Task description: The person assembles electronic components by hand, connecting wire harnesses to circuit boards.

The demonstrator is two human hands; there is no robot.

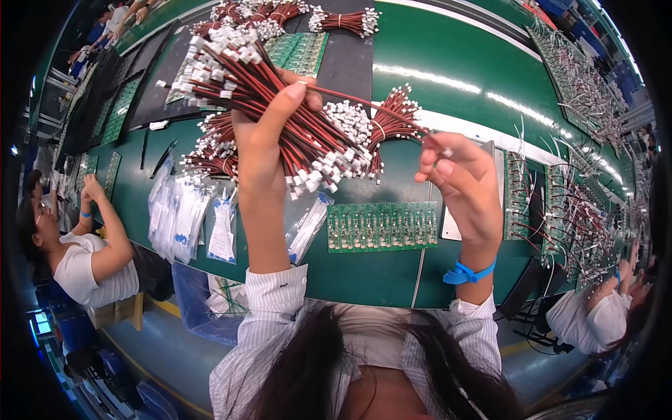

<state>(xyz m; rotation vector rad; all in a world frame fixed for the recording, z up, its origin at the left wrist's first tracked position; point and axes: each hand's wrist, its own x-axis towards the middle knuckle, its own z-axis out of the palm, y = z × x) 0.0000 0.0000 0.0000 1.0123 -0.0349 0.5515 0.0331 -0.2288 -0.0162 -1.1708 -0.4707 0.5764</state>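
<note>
My left hand (262,143) is closed around a thick bundle of red-and-black wire leads (306,140), raised above the green table. White plug connectors crowd both ends of the bundle. From it a single wire lead (371,105) runs out to the right. My right hand (472,185), with a blue wrist strap (470,272), pinches the far end of that lead between thumb and fingers. A panel of green circuit boards (382,226) lies flat on the table, below and between my hands.
More tied wire bundles (395,119) lie beyond my hands. Clear plastic bags (180,217) lie at left, near a blue bin (199,301). Wired boards (553,203) stand at right. A co-worker (91,262) sits at left, another (595,315) at right.
</note>
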